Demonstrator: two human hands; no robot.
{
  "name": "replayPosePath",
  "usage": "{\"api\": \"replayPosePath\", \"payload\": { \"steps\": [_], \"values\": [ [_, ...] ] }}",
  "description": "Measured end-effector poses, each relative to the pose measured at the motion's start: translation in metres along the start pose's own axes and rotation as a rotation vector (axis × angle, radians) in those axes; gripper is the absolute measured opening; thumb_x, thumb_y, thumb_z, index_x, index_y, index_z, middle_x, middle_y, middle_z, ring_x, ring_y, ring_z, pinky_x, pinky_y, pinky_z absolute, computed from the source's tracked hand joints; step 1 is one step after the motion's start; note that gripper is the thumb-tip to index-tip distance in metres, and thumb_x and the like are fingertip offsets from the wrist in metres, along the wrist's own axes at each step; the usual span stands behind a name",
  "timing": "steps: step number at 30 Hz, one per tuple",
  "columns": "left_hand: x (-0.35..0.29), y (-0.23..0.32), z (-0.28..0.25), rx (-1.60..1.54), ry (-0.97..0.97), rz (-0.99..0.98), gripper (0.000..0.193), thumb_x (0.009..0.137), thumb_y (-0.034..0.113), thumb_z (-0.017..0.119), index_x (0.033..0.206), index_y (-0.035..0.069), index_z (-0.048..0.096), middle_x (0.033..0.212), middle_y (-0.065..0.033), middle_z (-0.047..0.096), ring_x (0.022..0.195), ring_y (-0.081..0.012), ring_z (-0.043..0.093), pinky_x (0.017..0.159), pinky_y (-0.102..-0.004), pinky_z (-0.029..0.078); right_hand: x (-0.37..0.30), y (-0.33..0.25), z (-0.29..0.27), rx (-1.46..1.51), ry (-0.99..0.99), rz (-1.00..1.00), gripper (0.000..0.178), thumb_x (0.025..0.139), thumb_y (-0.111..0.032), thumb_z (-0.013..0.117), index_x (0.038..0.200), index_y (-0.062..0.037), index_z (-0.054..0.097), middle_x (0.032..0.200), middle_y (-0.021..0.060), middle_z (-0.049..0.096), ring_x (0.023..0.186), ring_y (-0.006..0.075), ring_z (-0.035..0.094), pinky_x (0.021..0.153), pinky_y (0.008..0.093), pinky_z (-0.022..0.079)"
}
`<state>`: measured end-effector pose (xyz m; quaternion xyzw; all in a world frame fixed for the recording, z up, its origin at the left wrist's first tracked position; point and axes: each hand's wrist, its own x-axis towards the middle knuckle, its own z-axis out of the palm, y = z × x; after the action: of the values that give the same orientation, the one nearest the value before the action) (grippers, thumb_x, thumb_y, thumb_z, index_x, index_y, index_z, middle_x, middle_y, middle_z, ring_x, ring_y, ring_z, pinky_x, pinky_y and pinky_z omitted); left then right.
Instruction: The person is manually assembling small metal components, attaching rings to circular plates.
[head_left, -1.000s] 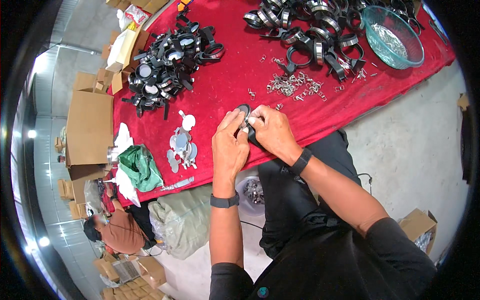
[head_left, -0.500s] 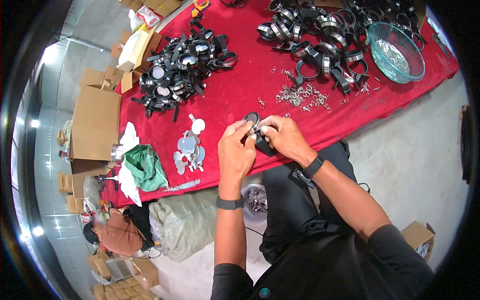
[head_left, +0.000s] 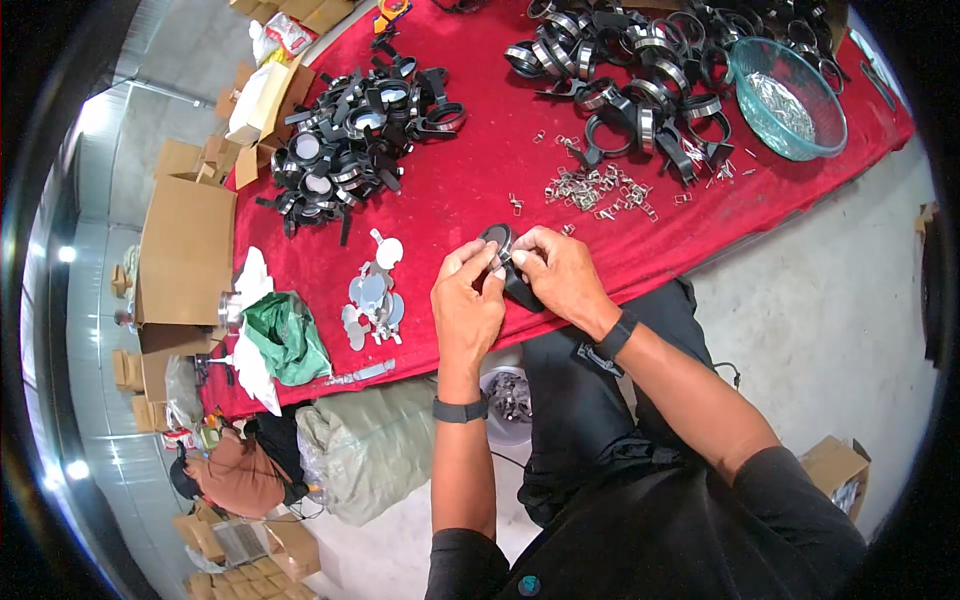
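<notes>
A black ring-shaped part with a short handle (head_left: 522, 290) is between my hands at the table's near edge, its round end at the top and the handle slanting down toward me. My left hand (head_left: 468, 305) grips the round end with thumb and fingers. My right hand (head_left: 565, 272) is closed beside it, thumb and forefinger pinched at the ring's metal edge; anything small between those fingertips is hidden. Just beyond my right hand lie small metal clips (head_left: 590, 188) in a loose pile. Thin round grey discs with tabs (head_left: 373, 292) lie left of my left hand.
On the red-covered table (head_left: 460, 180) are a heap of black parts with discs (head_left: 340, 145), black rings with metal bands (head_left: 650, 95), and a clear bowl of small metal pins (head_left: 785, 110). A green bag (head_left: 287, 340) lies left. Another person (head_left: 240, 472) is at lower left; a bucket (head_left: 508, 395) stands below.
The view has shifted slightly. Both hands still hold the black part at nearly the same spot, and the right fingertips have moved a little along its ring edge.
</notes>
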<state>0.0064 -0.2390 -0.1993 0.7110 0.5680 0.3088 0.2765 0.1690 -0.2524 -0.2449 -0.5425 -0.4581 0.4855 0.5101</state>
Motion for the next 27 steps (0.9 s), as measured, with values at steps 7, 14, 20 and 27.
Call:
{"api": "replayPosePath", "payload": {
  "steps": [7,14,20,27],
  "values": [
    [-0.001,-0.002,0.005,0.068,0.025,0.037,0.039,0.091,-0.003,0.069,0.129,0.0,0.078,0.137,-0.0195,0.072,0.121,-0.0285,0.072,0.108,-0.0364,0.055,0.0,-0.007,0.007,-0.159,0.069,-0.093,0.014,0.096,-0.012,0.069,0.1,0.0017,0.073,0.093,0.023,0.075,0.088,0.039,0.075,0.079,0.0472,0.057],
    [0.001,0.003,0.008,-0.002,0.038,-0.014,0.039,0.092,-0.003,0.068,0.129,-0.001,0.078,0.137,-0.0208,0.071,0.121,-0.0279,0.072,0.108,-0.0362,0.055,-0.005,-0.001,0.005,-0.03,0.129,-0.138,0.017,0.096,-0.012,0.069,0.102,0.0022,0.076,0.094,0.0221,0.075,0.09,0.0387,0.075,0.082,0.0455,0.058],
    [0.002,0.001,0.009,-0.035,0.056,-0.02,0.036,0.09,-0.001,0.07,0.125,-0.002,0.079,0.135,-0.0249,0.072,0.121,-0.0351,0.073,0.106,-0.0404,0.057,-0.013,0.001,0.002,-0.114,0.11,-0.369,0.018,0.098,-0.009,0.069,0.109,0.002,0.077,0.101,0.0213,0.073,0.098,0.0379,0.073,0.088,0.0458,0.058],
    [0.001,-0.002,0.011,-0.003,0.05,0.01,0.038,0.092,-0.003,0.069,0.128,-0.001,0.079,0.137,-0.0197,0.071,0.125,-0.0266,0.069,0.109,-0.0355,0.054,-0.023,0.013,0.009,-0.182,0.095,-0.58,0.028,0.096,-0.005,0.073,0.123,0.0015,0.071,0.113,0.0213,0.067,0.101,0.0404,0.07,0.087,0.0467,0.058]
  ]
}}
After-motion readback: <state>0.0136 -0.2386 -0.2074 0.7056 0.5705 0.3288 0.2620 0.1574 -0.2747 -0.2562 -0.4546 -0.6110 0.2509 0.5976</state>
